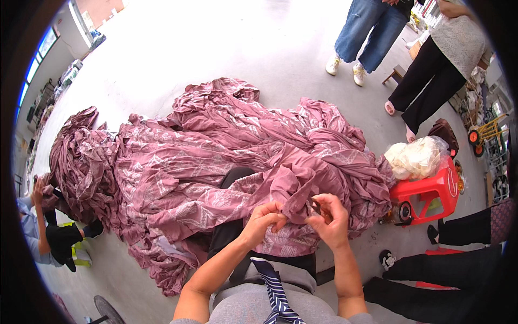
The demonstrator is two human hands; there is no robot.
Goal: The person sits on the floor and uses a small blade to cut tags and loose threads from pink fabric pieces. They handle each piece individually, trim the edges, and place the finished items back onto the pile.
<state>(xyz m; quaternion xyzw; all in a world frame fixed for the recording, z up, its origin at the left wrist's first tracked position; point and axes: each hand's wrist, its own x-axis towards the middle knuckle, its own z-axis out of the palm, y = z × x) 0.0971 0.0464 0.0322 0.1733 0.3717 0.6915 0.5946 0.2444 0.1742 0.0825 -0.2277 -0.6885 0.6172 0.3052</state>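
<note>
A large heap of dusty-pink patterned fabric (199,151) spreads over the floor and across my lap. My left hand (263,222) is closed in a pinch on a fold of it above my knees. Just to its right, my right hand (330,218) is closed with thumb and fingers round a small dark metal tool (314,205), whose kind is too small to make out. Both hands are close together at a raised, bunched piece of the fabric. A striped tie (275,294) hangs down below my hands.
Right of the heap stands a red plastic stool (431,189) beside a bag of cream-coloured material (415,156). At the left a seated person (40,232) touches the fabric's end. Two people stand at the upper right; more dark-trousered legs (442,270) show at the lower right.
</note>
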